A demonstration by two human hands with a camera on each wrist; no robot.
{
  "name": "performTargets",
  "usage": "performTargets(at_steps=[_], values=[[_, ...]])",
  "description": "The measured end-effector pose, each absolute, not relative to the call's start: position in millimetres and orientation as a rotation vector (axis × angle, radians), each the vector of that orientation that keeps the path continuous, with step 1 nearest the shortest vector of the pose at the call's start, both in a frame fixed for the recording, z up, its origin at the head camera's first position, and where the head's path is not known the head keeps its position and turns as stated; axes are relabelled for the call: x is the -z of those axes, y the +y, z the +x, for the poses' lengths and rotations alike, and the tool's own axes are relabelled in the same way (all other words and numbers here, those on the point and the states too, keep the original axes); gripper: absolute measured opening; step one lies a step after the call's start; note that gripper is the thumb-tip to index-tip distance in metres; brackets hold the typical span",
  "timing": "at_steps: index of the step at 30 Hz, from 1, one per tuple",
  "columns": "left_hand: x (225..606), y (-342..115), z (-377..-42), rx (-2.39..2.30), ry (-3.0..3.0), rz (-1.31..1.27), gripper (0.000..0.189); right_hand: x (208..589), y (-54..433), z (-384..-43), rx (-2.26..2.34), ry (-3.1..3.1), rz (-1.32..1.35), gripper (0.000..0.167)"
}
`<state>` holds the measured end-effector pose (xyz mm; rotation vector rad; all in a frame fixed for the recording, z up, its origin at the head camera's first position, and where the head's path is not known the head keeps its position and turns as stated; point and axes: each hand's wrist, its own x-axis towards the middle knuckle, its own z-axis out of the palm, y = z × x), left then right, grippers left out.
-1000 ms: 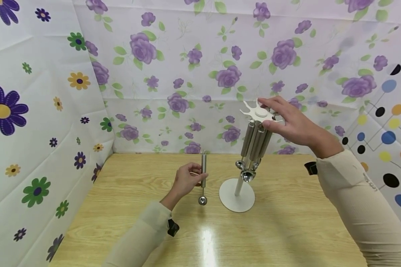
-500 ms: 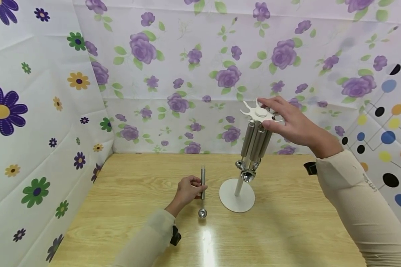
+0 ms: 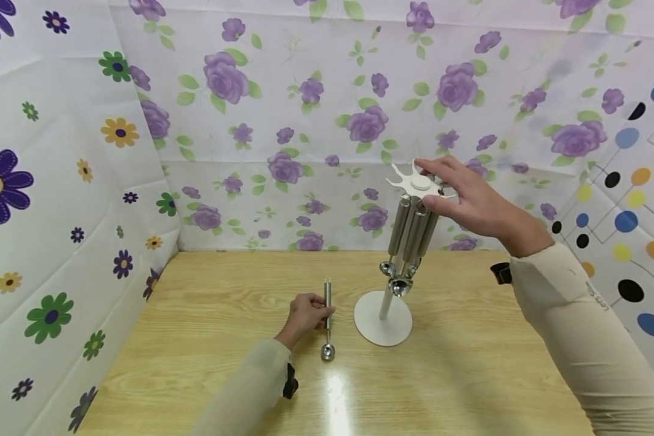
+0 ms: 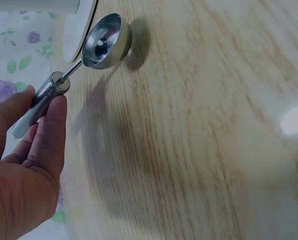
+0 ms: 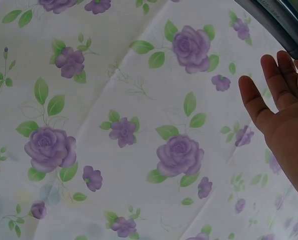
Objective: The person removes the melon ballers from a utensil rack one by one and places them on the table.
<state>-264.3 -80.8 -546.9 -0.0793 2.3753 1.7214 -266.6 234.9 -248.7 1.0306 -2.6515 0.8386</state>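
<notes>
My left hand (image 3: 307,316) pinches the handle of a steel melon baller (image 3: 327,330) between thumb and fingers. Its round bowl (image 4: 108,42) points toward me, low over the tabletop, with a shadow beside it in the left wrist view. Right of it, a white utensil stand (image 3: 383,332) leans to the right at its top. Several similar steel scoops (image 3: 400,284) hang by their handles from its hooked top plate (image 3: 417,183). My right hand (image 3: 471,200) holds that plate's right edge with thumb and fingers. In the right wrist view, scoop handles (image 5: 276,22) show beside the fingertips (image 5: 251,92).
The wooden table (image 3: 223,284) ends at a back wall hung with rose-patterned cloth (image 3: 283,91). Flowered cloth (image 3: 60,242) closes the left side, dotted cloth (image 3: 627,200) the right. A light reflection (image 3: 338,399) shines near the front.
My left hand has brought the melon baller down and toward me, mostly in the first half second. The right hand stays on the stand. The head view has shifted slightly.
</notes>
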Motion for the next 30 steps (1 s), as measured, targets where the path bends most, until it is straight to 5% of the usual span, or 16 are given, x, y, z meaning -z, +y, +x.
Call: performTargets(at_steps=[30], values=[[559,-72,-277,-1.523,2.517,-0.242,0.017,248,237,-269,-0.82,-2.679,1.02,0.072]])
